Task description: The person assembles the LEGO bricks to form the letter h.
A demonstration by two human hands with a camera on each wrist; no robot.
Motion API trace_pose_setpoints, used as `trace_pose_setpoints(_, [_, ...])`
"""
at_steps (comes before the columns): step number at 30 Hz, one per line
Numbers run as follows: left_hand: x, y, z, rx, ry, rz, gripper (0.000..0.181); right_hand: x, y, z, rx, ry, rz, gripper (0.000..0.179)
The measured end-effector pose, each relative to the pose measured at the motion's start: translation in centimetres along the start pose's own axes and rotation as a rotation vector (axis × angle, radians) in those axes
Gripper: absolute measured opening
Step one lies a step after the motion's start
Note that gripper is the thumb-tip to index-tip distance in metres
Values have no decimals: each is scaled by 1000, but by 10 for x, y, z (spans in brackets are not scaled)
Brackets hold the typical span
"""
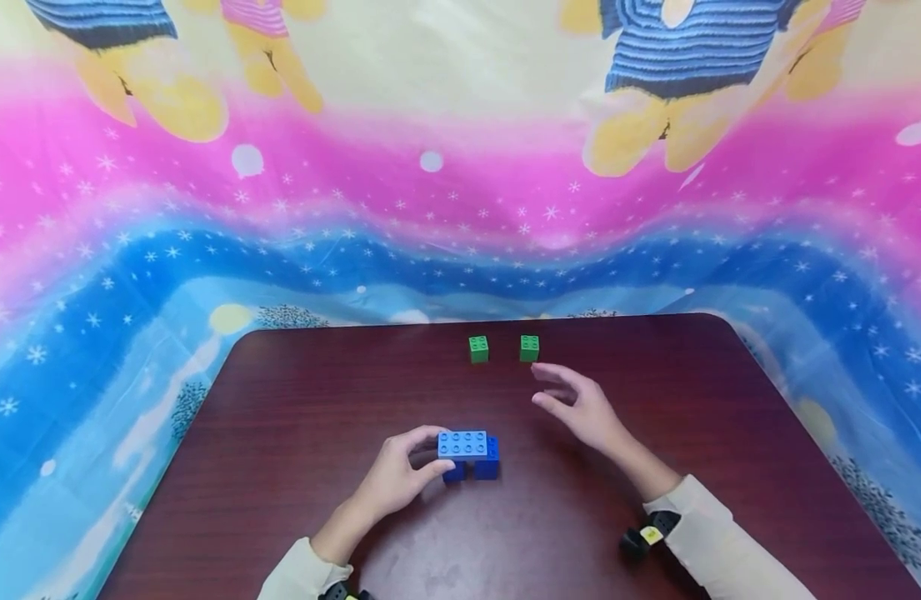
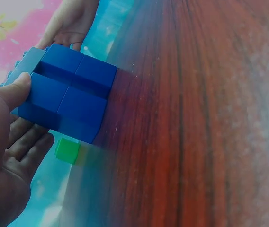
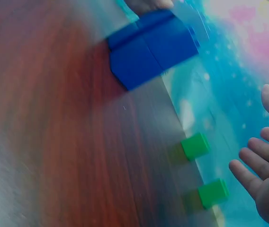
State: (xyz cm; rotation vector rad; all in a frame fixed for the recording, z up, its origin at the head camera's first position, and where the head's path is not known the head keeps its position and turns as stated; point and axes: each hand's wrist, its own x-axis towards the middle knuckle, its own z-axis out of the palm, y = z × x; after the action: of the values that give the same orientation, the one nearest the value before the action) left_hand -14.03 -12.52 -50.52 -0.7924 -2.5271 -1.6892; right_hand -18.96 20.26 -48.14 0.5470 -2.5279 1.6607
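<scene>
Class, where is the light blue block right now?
In the head view, the light blue block is below the picture's centre, on top of the dark blue blocks, with the left hand gripping its left end.

Looks bright and evenly lit in the head view, with soft glare on the table at 6 o'clock and pale sheen on the backdrop at 12. Runs dimmer, hazier in both wrist views: shades the left hand toward 8 o'clock, pales at 3; in the right, blurs toward 11, glares at 8.
</scene>
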Motion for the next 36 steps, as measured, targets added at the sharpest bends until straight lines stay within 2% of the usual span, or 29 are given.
trace_pose_setpoints(5, [-1, -2, 1, 63, 18, 15, 37, 13, 14, -8, 17, 72, -26, 51])
trace_pose_setpoints(9, [-1, -2, 1, 56, 13, -7, 37, 25, 25, -13, -21, 126, -31, 51])
trace_pose_setpoints(16, [-2, -2, 2, 74, 14, -22, 37, 46, 41, -16, -71, 176, 33, 55])
trace_pose_setpoints(21, [-2, -2, 1, 83, 20, -34, 37, 59, 47, -14, -84, 172, 69, 58])
trace_pose_setpoints(29, [-1, -1, 0, 64, 11, -48, 37, 75, 55, -6, -96, 137, 181, 65])
trace_pose_setpoints(36, [-1, -1, 1, 53, 9, -54, 36, 79, 60, 0, -108, 107, 251, 68])
